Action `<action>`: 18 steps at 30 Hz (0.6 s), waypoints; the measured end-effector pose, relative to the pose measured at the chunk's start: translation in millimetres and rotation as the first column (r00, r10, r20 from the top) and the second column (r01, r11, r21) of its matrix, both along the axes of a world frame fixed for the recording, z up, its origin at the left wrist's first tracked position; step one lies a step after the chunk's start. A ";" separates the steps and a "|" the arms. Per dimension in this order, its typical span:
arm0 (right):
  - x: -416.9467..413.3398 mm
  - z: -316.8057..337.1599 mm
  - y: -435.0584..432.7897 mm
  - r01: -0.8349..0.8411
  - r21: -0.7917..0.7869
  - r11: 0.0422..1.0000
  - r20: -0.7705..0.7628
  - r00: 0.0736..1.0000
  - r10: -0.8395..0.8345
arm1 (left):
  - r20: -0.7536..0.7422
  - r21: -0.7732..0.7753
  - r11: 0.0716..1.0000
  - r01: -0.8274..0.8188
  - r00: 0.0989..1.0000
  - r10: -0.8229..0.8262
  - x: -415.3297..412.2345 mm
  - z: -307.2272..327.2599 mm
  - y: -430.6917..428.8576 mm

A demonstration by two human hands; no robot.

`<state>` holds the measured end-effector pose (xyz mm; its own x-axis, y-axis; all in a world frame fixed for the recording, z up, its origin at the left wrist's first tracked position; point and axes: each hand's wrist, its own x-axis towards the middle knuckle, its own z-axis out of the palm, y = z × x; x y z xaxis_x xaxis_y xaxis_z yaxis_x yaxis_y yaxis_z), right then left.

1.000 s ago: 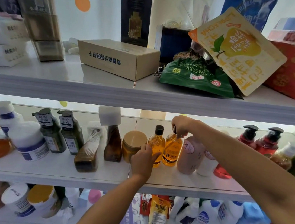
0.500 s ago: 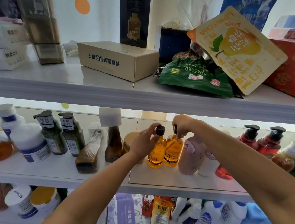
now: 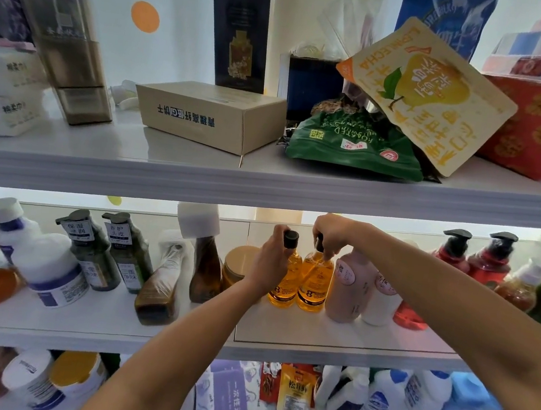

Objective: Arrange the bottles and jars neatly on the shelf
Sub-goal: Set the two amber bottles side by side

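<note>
Our left hand (image 3: 269, 262) grips the left amber bottle (image 3: 287, 286) at its neck; our right hand (image 3: 335, 234) pinches the right amber bottle (image 3: 315, 286) by its cap. Both stand upright, touching, on the middle shelf (image 3: 332, 333).

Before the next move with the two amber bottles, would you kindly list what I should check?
1. Grip of left hand on neck of left amber bottle: ok.
2. Grip of right hand on cap of right amber bottle: ok.
3. Both amber bottles upright: ok.
4. Gap between right amber bottle and pink bottle: cannot tell.
5. Clearance between left hand and gold-lidded jar: cannot tell.
6. Stance of wrapped brown bottle: not ok, it leans.
</note>
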<state>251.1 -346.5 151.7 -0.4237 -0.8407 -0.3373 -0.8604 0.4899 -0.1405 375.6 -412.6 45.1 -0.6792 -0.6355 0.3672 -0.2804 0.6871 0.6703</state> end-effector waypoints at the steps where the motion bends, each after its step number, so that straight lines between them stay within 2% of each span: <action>1: 0.3 0.2 0.2 0.002 0.002 1.000 0.006 1.000 -0.002 | 0.000 -0.004 1.000 0.002 1.000 -0.002 0.3 -0.3 -0.4; 18: 6.7 -3.1 3.8 -0.023 0.040 0.999 -0.013 1.000 0.024 | -0.024 -0.006 1.000 -0.003 1.000 0.003 7.3 -1.2 2.0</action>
<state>257.7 -342.8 148.6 -0.4084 -0.8366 -0.3650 -0.8734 0.4744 -0.1102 382.8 -410.6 43.8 -0.6680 -0.6355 0.3872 -0.2665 0.6901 0.6728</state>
